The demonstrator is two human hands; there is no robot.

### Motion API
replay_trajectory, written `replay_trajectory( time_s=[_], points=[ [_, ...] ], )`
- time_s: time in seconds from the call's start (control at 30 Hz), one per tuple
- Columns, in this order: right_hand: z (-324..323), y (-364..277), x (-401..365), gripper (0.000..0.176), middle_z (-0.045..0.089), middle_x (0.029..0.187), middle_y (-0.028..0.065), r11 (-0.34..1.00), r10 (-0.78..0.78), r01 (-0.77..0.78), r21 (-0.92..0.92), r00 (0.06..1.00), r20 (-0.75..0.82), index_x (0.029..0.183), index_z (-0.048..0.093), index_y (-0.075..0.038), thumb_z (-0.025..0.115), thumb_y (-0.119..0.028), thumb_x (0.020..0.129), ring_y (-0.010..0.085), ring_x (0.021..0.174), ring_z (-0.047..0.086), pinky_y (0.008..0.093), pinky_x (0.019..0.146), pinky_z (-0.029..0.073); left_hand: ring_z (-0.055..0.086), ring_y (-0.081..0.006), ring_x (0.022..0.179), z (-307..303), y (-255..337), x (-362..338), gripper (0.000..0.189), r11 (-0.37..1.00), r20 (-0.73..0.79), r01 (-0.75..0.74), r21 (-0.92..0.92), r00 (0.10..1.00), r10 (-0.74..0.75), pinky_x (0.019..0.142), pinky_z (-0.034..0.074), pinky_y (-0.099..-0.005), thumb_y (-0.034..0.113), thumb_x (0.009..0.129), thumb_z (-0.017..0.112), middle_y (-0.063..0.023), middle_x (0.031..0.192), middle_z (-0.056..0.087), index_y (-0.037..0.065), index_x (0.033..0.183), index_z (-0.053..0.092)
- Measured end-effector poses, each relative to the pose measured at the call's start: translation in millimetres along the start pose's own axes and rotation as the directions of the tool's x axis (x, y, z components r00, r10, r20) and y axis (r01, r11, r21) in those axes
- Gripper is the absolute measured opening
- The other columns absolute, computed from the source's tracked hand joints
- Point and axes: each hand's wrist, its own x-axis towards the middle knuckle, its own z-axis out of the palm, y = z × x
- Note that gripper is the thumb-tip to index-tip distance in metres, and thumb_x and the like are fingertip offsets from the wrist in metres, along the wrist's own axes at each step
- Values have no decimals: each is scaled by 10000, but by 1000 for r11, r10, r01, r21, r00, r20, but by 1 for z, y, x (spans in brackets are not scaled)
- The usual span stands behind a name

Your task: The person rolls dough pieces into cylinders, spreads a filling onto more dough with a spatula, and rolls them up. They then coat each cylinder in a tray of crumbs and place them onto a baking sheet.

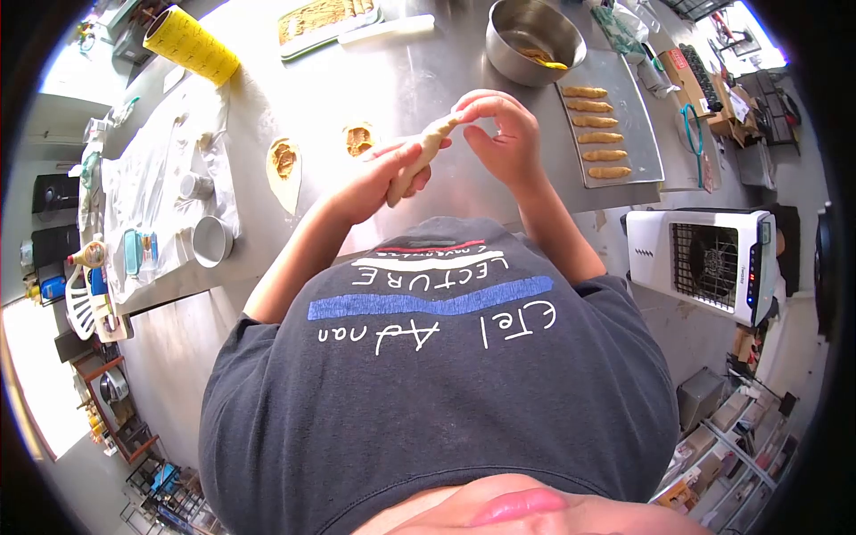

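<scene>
A long roll of pale dough (434,138) is held above the metal table, slanting up to the right. My left hand (379,181) is wrapped round its lower part. Thumb and forefinger of my right hand (504,134) pinch its upper tip. To the left on the table lies a flat dough piece (290,189) with brown filling on it. A second filled dough piece (358,140) lies just beyond my left hand. On a metal tray (640,134) at the right, several shaped dough rolls (599,137) sit in a column.
A steel pot (517,64) with something yellow inside stands at the back right. Farther back are a tray of brown filling (312,25) and a yellow roll (192,46). A metal ring (212,241) stands near a plastic sheet (160,178). A white fan unit (700,259) is at right.
</scene>
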Motion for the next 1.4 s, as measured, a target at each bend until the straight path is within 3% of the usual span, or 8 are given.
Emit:
replay_trajectory(
  time_s=[0.07,0.37,0.57,0.67,0.9,1.17,1.27,1.4],
  points=[
    [14,-9,1,168,667,866,83,997,41,-43,69,999,23,833,611,-33,643,62,698,182,813,655,268,739,520,469,-45,767,-5,15,-18,440,821,-138,-41,569,980,144,666,370,-197,399,971,466,48,822,529,102,1286,541],
    [107,-37,3,246,642,830,55,967,186,-170,189,980,-71,925,561,-37,651,58,716,136,794,657,257,701,525,523,-95,848,-62,23,-80,362,778,-183,-205,594,907,379,818,434,-251,231,969,530,-5,886,580,-4,1243,558],
    [143,-35,3,274,591,849,56,978,207,-208,-12,978,-33,975,543,-20,540,148,759,123,781,612,251,716,511,526,-90,829,-88,33,-106,368,755,-204,-151,638,913,354,764,446,-243,270,970,522,-14,867,580,8,1222,579],
    [160,-32,16,281,639,740,54,953,277,-283,-105,958,-75,1012,602,-68,576,27,749,121,659,621,249,621,508,533,-90,793,-89,51,-116,400,765,-265,112,634,961,79,695,465,-248,345,982,469,-22,873,595,46,1223,579],
    [186,-29,27,412,620,726,32,913,388,-391,-117,920,-52,1130,615,-125,556,43,759,75,633,579,236,613,491,560,-117,824,-130,49,-115,556,963,-170,91,254,984,-48,724,498,-294,535,978,303,-55,1055,634,113,1286,491],
    [197,-8,34,475,620,713,4,899,356,-333,-284,934,32,1188,598,-175,542,49,772,75,635,583,232,633,492,585,-123,940,-137,50,-118,467,995,-81,39,94,996,-31,797,519,-335,346,956,436,-58,1163,602,94,1348,409],
    [198,-5,35,458,661,972,86,876,460,-449,-176,888,22,1245,568,-195,506,-35,820,146,846,627,294,762,508,597,-136,985,-139,51,-117,465,999,-4,-6,-43,1000,5,835,523,-347,197,927,485,-65,1197,589,91,1366,374],
    [200,1,19,423,380,1422,168,882,328,-312,-352,945,-16,1272,548,-188,463,-181,857,320,1236,430,427,983,403,609,-158,980,-136,53,-111,388,943,-37,-73,-325,997,64,856,538,-336,28,884,525,-96,1162,590,44,1264,447]
  ],
)
